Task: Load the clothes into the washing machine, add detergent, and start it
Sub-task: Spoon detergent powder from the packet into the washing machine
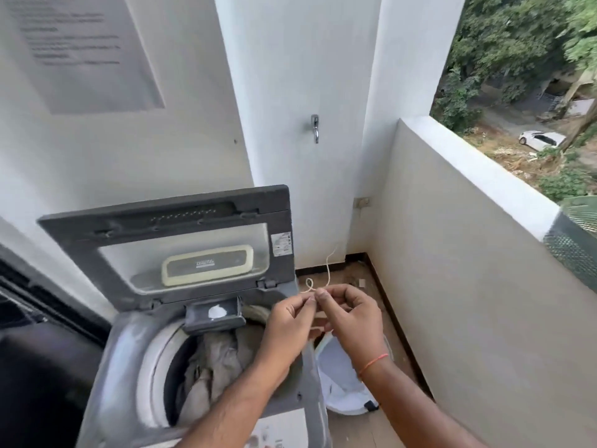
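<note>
Fingers (pixel 310 301) of the left hand (pixel 292 321) and the right hand (pixel 350 313) meet above the washing machine (pixel 129 350), each pinching a thin pale string (pixel 328 270) that loops beside the fingertips and trails upward. An orange thread band (pixel 373 362) circles the right wrist. Below the hands, the top-loading machine stands with its lid (pixel 168 240) raised against the wall; grey-beige clothes (pixel 216 363) fill the drum. A small detergent drawer (pixel 214 315) at the back rim of the opening holds a mound of white powder (pixel 216 311). Through the lid's window a cream-framed panel (pixel 206 265) carries a dark logo, too blurred to read; the white sticker (pixel 281 244) on the lid's right edge is likewise illegible. A printed notice (pixel 80 50) on the left wall shows only smeared lines of text. A white bag (pixel 339 383) lies on the floor to the right of the machine, partly hidden by the right forearm. Labels at the machine's front edge are cut off by the frame's bottom. A metal tap (pixel 315 127) juts from the far wall, and a white car (pixel 539 139) is parked beyond the balcony parapet (pixel 468 163).
</note>
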